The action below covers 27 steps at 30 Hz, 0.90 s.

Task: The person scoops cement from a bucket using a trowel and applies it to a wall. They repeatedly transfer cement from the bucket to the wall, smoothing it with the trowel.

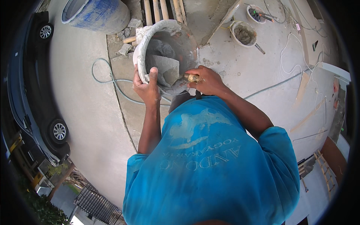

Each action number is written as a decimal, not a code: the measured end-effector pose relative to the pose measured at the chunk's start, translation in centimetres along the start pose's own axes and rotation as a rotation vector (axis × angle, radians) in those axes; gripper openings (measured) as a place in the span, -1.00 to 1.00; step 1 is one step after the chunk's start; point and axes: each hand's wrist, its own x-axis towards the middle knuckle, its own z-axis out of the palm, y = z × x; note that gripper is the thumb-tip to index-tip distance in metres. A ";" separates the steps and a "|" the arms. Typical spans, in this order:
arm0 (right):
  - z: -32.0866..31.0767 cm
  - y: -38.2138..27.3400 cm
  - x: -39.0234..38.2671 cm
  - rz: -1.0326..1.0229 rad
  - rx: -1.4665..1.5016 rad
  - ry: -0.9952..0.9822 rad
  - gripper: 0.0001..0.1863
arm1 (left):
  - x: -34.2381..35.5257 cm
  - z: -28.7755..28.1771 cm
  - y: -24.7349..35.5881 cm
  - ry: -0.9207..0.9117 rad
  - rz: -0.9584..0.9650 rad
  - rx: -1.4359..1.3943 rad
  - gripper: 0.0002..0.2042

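Note:
A mortar-crusted bucket is tilted in front of my body, its mouth turned toward me. My left hand grips its rim on the left side, thumb inside and fingers outside. In my right hand is the pale wooden handle of a trowel, held at the bucket's right edge. The trowel's grey blade lies inside the bucket, against wet grey mortar and the inner wall. Part of the bucket's inside is hidden behind the blade.
A large blue-stained tub stands at the far left, beside bamboo poles and broken rubble. Farther right are a bucket of mortar and a tool bucket. A hose crosses the concrete. A dark car is parked at left.

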 end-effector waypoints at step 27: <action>-22.6 11.5 6.2 -0.228 -0.715 0.202 -0.61 | -1.5 -7.2 -4.4 0.427 -0.390 -0.301 -0.55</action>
